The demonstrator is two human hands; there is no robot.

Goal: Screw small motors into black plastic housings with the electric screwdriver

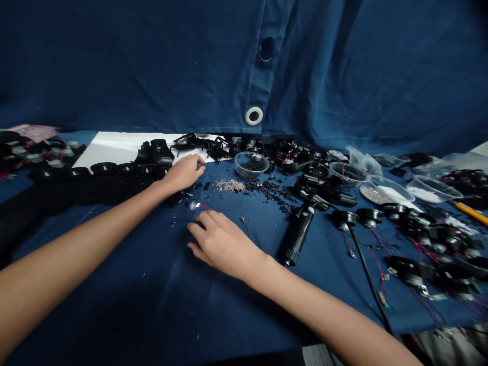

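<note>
My left hand (186, 172) reaches to the back of the blue-covered table, beside a row of black plastic housings. Its thumb and forefinger are apart, and nothing shows between them. Lower and nearer, my right hand (224, 245) hovers over the cloth with loosely bent, parted fingers and nothing visible in them. Just beyond its fingers lies a small whitish piece (194, 205) with a red wire. A pile of tiny copper-coloured screws (231, 185) and scattered small black pieces (272, 193) lie past the hands. To the right rests a black electric screwdriver (299, 234) with its cable.
A clear bowl of small black parts (250, 166) stands at the back. Black round units with red wires (370, 217) crowd the right side, near more clear plastic tubs (387, 192) and an orange pen-like stick (471, 212). A blue curtain (152, 66) hangs behind.
</note>
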